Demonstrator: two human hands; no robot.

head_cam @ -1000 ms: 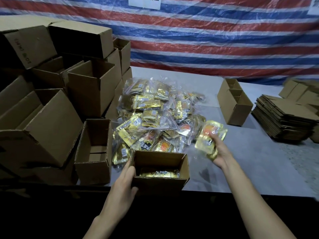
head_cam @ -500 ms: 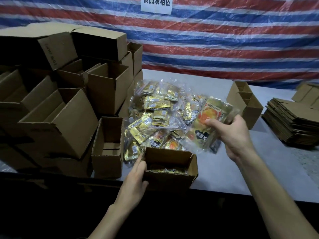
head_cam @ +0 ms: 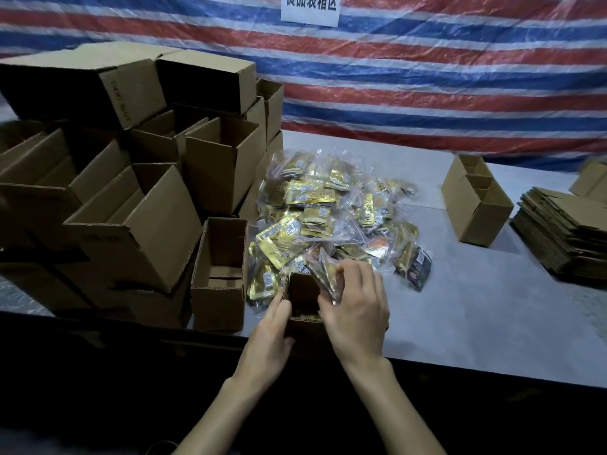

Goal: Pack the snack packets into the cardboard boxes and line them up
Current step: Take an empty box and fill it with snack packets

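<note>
We note tarp [head_cam: 427,77]: red, blue, white horizontal stripes. Sign [head_cam: 309,8] white, dark characters. We see boxes [head_cam: 138,224] plain brown, flattened cardboard stack [head_cam: 565,231] same brown. Packets [head_cam: 312,198] mostly gold-yellow under clear film, few with orange patches; one packet [head_cam: 414,267] at pile's right edge dark, nearly black. Table [head_cam: 476,307] pale grey, front edge black.

A white paper sign [head_cam: 309,9] on the red, white and blue striped tarpaulin [head_cam: 427,77] bears five dark Chinese characters, cropped on top; the last reads 区. Faint print on a brown cardboard box [head_cam: 131,93] is illegible.
</note>
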